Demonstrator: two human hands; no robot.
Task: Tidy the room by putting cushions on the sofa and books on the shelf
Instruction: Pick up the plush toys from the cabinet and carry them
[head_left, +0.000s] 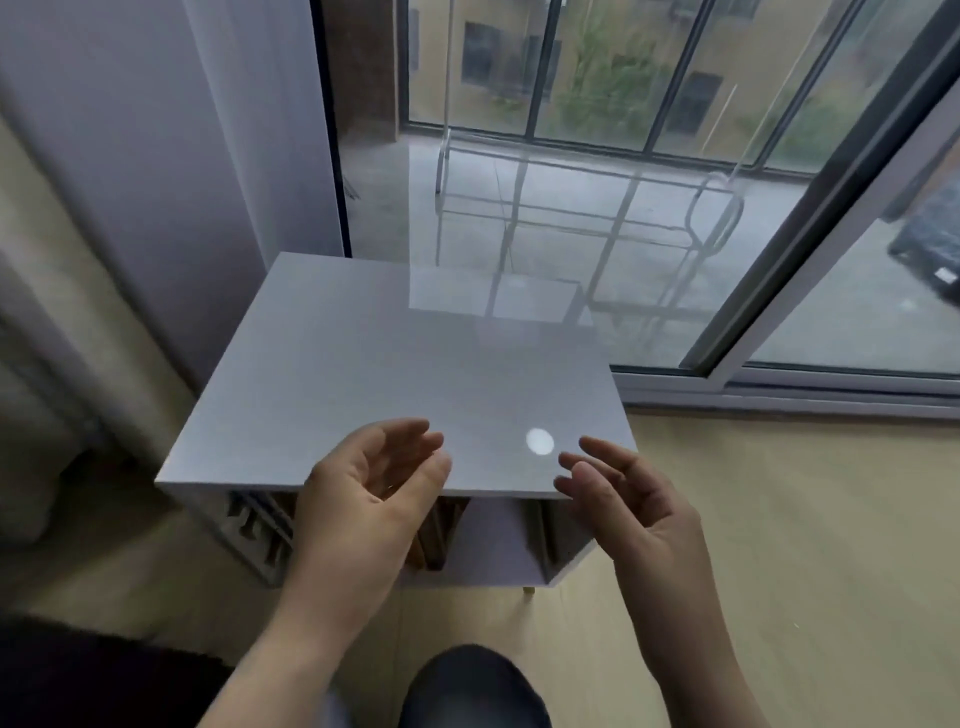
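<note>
A low grey shelf unit (395, 364) stands in front of me with a bare glossy top. Books (260, 525) stand in its left compartment under the top, and more spines (436, 530) show behind my left hand. My left hand (363, 493) hovers at the shelf's front edge, palm turned inward, fingers relaxed and holding nothing. My right hand (628, 499) floats to the right of it, palm facing left, fingers loosely spread, also holding nothing. No cushion or sofa is in view.
A sliding glass door (779, 234) runs behind and right of the shelf, with a balcony beyond. A pale curtain (78, 234) hangs at the left. Light wooden floor (805, 519) spreads to the right. My knee (472, 686) shows at the bottom.
</note>
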